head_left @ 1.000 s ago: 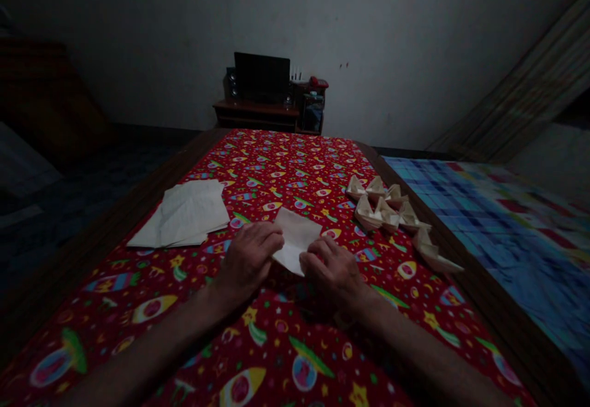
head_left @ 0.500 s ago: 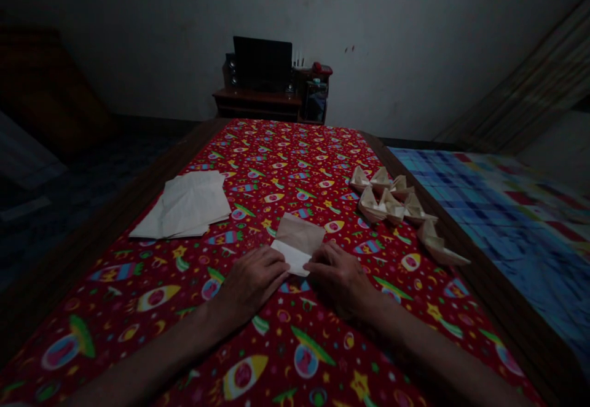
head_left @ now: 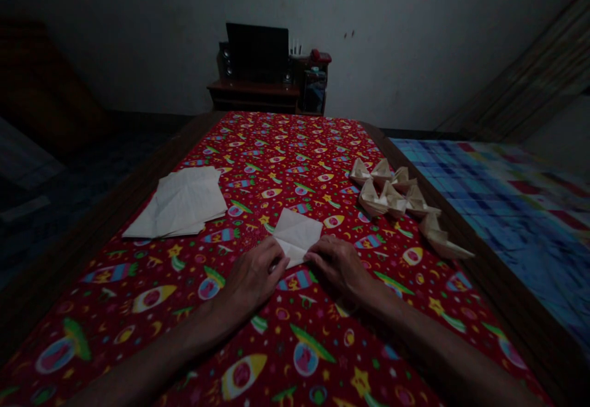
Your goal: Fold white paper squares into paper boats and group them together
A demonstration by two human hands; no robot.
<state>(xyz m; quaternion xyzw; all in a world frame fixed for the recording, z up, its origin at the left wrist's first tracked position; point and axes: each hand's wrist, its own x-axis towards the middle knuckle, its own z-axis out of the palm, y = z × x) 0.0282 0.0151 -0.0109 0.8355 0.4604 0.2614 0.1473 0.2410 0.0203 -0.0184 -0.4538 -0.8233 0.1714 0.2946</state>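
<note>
A small pale sheet of paper with crossing creases lies on the red patterned cloth, its near corner pointing toward me. My left hand grips its left edge, thumb and fingers bent together. On the opposite side my right hand pinches the right edge near the lower corner. Both hands rest low against the cloth. To the right stand several folded paper boats in a loose cluster. A stack of paper sheets lies to the left of my left hand.
The red cloth with rockets and stars covers a long wooden table. Beyond its far end, a dark monitor stands on a small desk. A plaid-covered surface lies to the right.
The paper's darker upper flap is gone from view, and a pale, creased face shows instead. My hands stay at its sides. The camera has tilted down slightly.
</note>
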